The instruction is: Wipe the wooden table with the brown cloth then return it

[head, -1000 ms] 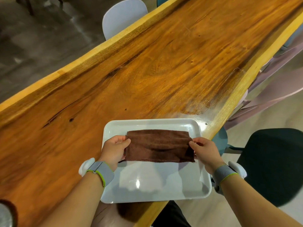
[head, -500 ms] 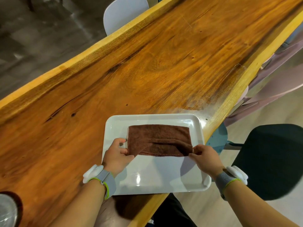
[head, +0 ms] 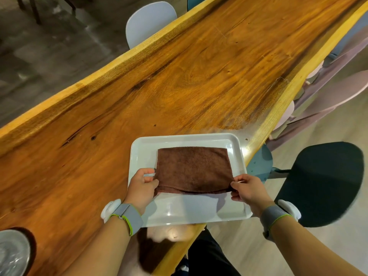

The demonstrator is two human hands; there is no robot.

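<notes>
A folded brown cloth [head: 194, 168] lies flat on a white rectangular tray [head: 143, 154] near the front edge of the long wooden table [head: 179, 80]. My left hand [head: 142, 186] pinches the cloth's near left corner. My right hand [head: 248, 190] pinches its near right corner. The near edge of the cloth is slightly lifted off the tray between the two hands. Both wrists wear grey bands with white devices.
A dark round chair seat [head: 322, 182] stands right of the table, with pale pink chairs [head: 338, 92] beyond it. A white chair [head: 149, 20] is at the table's far side. A shiny metal vessel [head: 12, 253] sits at the bottom left corner.
Both hands drew the cloth's near edge toward me, unfolding it so it covers more of the tray. The hands have kept their grip on the two corners.
</notes>
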